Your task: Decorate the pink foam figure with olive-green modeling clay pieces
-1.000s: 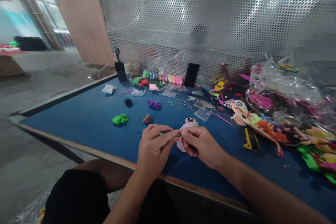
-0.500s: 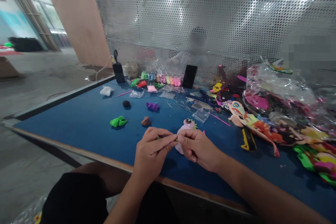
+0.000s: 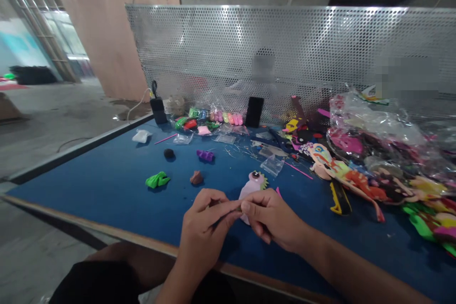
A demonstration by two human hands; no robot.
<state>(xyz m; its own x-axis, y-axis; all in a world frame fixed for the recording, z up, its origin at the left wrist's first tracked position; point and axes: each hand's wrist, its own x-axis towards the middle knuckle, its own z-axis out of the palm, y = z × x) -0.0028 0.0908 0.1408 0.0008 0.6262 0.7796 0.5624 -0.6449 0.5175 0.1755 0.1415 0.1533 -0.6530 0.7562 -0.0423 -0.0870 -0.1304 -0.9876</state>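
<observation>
My left hand (image 3: 208, 221) and my right hand (image 3: 272, 216) meet fingertip to fingertip near the table's front edge. Both are closed in a pinch around a small greenish piece, mostly hidden by the fingers. Just behind my right hand lies a pale lilac clay figure (image 3: 253, 185) with one dark eye and a yellow-green spiky edge; its lower part is partly covered. Left of the hands, a brown lump (image 3: 196, 178), a bright green lump (image 3: 157, 180), a purple piece (image 3: 205, 155) and a black lump (image 3: 169, 154) rest on the blue table (image 3: 117, 175).
A yellow-and-black cutter (image 3: 340, 198) lies right of the figure, beside a pile of colourful clay pieces and plastic bags (image 3: 384, 118). Packaged clay (image 3: 228, 117) and a phone (image 3: 254, 111) stand before the perforated metal screen (image 3: 199, 42). A person is dimly visible behind it.
The camera view has tilted up, so the table and hands appear lower. My hands remain pinched together, and more of the lilac figure shows behind them.
</observation>
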